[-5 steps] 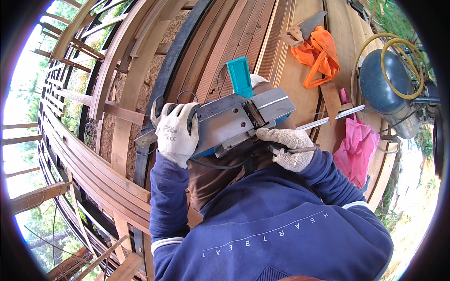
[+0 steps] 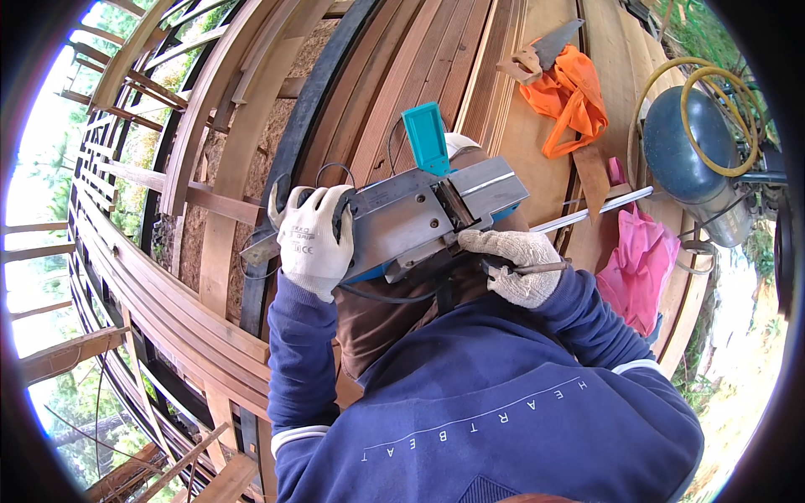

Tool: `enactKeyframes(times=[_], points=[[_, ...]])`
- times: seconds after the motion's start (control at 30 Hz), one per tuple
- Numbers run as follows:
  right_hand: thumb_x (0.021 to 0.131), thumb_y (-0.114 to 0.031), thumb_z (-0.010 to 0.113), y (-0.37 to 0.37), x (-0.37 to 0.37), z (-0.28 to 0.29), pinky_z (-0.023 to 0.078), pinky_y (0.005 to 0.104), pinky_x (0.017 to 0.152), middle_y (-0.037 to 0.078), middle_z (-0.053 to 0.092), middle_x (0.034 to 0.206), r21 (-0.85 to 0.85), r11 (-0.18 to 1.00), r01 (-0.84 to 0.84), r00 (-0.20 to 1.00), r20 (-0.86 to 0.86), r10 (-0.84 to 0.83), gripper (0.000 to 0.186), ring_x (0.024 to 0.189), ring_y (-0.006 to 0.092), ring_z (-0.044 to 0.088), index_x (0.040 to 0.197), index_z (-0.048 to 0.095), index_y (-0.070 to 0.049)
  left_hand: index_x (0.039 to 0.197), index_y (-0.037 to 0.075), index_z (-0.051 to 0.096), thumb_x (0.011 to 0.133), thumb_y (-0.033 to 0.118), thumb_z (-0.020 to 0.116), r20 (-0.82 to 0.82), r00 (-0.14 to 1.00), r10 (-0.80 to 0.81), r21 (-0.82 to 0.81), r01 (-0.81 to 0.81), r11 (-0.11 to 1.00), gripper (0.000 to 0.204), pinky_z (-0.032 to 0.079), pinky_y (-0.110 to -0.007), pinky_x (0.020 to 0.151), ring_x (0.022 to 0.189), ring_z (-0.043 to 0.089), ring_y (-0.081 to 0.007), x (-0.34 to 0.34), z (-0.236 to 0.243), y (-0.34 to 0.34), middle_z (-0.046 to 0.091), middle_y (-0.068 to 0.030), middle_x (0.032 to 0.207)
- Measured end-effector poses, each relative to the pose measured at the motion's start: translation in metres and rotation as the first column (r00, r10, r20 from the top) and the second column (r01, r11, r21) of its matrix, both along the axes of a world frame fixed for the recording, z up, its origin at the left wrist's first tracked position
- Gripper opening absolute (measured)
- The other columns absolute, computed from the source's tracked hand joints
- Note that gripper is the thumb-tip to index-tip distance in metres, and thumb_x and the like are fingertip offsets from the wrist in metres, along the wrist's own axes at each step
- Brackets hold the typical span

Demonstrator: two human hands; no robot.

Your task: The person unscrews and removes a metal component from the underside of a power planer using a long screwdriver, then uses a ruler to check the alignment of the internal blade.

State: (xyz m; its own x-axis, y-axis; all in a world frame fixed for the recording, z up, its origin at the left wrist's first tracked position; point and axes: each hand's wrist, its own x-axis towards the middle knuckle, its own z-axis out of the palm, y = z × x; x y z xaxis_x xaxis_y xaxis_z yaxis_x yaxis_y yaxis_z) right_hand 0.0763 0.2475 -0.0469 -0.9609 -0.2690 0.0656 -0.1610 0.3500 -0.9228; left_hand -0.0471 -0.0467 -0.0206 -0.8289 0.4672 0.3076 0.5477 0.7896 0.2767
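Observation:
An electric hand planer point(image 2: 398, 220) lies upside down across my lap, its metal sole and the slot of its cutter drum point(image 2: 455, 206) facing up. A teal plastic part point(image 2: 426, 138) sticks up from its far side. My left hand point(image 2: 314, 235), in a white work glove, is closed around the planer's left end. My right hand point(image 2: 521, 267), also gloved, is beside the drum slot, thumb and forefinger at the sole's near edge. Its curled fingers hold a slim, brownish rod-like tool point(image 2: 543, 267); its exact kind I cannot make out. A black cord point(image 2: 390, 297) loops under the planer.
Long wooden boards point(image 2: 394, 92) run beneath and ahead. A handsaw point(image 2: 553, 49) and an orange cloth bag point(image 2: 570, 101) lie far right. Nearer are a pink bag point(image 2: 641, 264) and a pale metal strip point(image 2: 595, 210). A dark blue tank point(image 2: 683, 142) with a yellow hose point(image 2: 700, 71) stands at the right.
The planer has tipped very slightly, its teal part leaning a little further left. Both hands keep their hold in nearly the same place.

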Motion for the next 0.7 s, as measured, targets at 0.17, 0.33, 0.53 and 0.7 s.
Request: enactKeyframes(times=[0.17,0.33,0.53,0.7], points=[[0.090,0.004,0.053,-0.002,-0.002,-0.007,0.053,0.0279,0.072,0.005,0.069,0.093,-0.086,0.996,0.001,1.000,0.009,0.000,0.051,0.077,0.0097,0.061,0.137,0.067,-0.007,0.110,0.016,0.072,0.086,0.011,0.069,-0.009,1.000,0.001,0.010,0.000,1.000,0.025,0.032,-0.054,0.112,0.101,0.063,-0.0306,-0.004,-0.007,-0.003,0.071,-0.0052,0.098],[0.091,0.004,0.049,-0.002,-0.001,-0.009,0.052,0.0270,0.070,0.002,0.068,0.089,-0.075,0.997,0.004,1.000,-0.030,-0.006,0.051,0.072,0.0091,0.059,0.138,0.067,-0.007,0.111,0.015,0.072,0.086,0.011,0.069,0.038,0.999,0.007,0.035,-0.009,0.999,0.025,0.034,-0.055,0.111,0.100,0.063,-0.0310,-0.005,-0.009,-0.006,0.071,-0.0054,0.098],[0.090,0.004,0.049,0.000,0.000,-0.018,0.052,0.0270,0.069,0.001,0.066,0.085,-0.017,1.000,0.012,1.000,-0.020,-0.013,0.051,0.070,0.0090,0.059,0.137,0.067,-0.007,0.111,0.011,0.073,0.085,0.002,0.067,-0.015,1.000,-0.010,-0.009,0.010,1.000,0.028,0.050,-0.045,0.093,0.103,0.064,-0.0331,-0.004,-0.003,-0.002,0.072,-0.0093,0.104],[0.089,0.004,0.049,0.000,-0.001,-0.012,0.053,0.0284,0.075,0.004,0.067,0.091,0.005,1.000,0.000,1.000,-0.014,0.000,0.053,0.077,0.0124,0.062,0.137,0.067,-0.007,0.111,0.011,0.072,0.085,0.003,0.067,-0.003,1.000,-0.012,-0.014,0.012,1.000,0.028,0.050,-0.045,0.093,0.102,0.064,-0.0328,-0.004,-0.004,-0.004,0.072,-0.0089,0.104]])
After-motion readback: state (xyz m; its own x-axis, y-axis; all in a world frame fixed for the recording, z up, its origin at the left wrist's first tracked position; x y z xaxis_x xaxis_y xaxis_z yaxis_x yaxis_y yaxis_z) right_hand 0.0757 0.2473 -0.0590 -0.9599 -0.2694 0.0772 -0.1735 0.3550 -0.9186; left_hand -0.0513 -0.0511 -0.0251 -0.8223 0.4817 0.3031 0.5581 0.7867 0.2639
